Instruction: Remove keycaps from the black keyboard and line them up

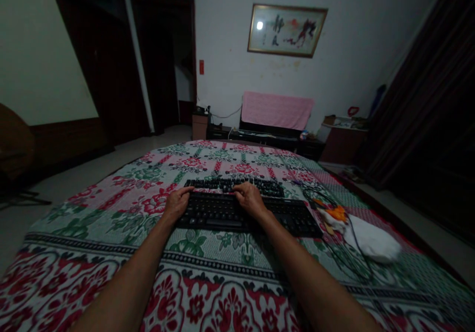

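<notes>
A black keyboard (218, 214) lies flat on a flowered cloth, its long side across in front of me. Just beyond its far edge runs a band of small black pieces (208, 183) that look like keycaps in rows. My left hand (178, 204) grips the keyboard's far left corner, thumb and forefinger close together. Over the keyboard's far edge, near its middle, my right hand (249, 198) is closed with bent fingertips beside the black pieces. Whatever is between those fingertips is too small and dark to make out.
Right of the keyboard lie a dark cable (352, 238), an orange item (336, 213) and a white bundle (374, 240). The patterned cloth (193, 282) covers the table. Beyond it stand a low cabinet and a pink cloth (276, 110) over a dark panel.
</notes>
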Motion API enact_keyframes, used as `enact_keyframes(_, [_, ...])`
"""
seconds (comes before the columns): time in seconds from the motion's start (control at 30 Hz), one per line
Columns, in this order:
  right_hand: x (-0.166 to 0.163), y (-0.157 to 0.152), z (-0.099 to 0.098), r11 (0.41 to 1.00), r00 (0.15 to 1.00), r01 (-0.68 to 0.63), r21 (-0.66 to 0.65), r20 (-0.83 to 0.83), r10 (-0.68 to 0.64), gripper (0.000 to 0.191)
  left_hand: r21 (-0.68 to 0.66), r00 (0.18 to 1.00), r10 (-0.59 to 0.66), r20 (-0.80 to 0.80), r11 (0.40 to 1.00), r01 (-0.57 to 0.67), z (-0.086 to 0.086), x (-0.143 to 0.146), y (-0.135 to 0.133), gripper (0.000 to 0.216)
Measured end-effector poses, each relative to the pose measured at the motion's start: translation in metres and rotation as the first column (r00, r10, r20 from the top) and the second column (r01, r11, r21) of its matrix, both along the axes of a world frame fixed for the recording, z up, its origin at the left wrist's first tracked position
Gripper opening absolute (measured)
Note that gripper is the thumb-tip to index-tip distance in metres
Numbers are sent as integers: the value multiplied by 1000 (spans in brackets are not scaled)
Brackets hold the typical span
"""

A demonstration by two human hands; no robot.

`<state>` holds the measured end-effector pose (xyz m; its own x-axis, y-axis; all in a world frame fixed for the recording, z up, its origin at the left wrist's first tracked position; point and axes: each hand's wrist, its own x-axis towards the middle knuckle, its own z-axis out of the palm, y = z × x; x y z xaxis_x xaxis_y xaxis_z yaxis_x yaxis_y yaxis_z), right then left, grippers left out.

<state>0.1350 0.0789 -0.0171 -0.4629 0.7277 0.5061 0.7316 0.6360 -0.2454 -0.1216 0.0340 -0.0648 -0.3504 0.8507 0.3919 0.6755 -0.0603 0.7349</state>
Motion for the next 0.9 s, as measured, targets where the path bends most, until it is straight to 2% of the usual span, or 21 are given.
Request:
enact_keyframes(0.13, [-22,29,-1,996,994,2,-86,112,7,24,15,1000,-3,-6,1000,3,0,1,-1,36])
enact_keyframes(0.33, [-37,49,-1,984,981,-27,-178,185,61,26,-5,1000,18,4,1000,-18,1,2,-2,36])
enact_keyframes(0.57, [-42,61,1,975,967,-29,-221,240,83,26,9,1000,13,15,1000,-13,2,6,-3,37])
enact_keyframes(0.9, [-45,61,0,973,961,-14,-230,266,76,23,-5,999,17,38,1000,-17,4,7,-3,35])
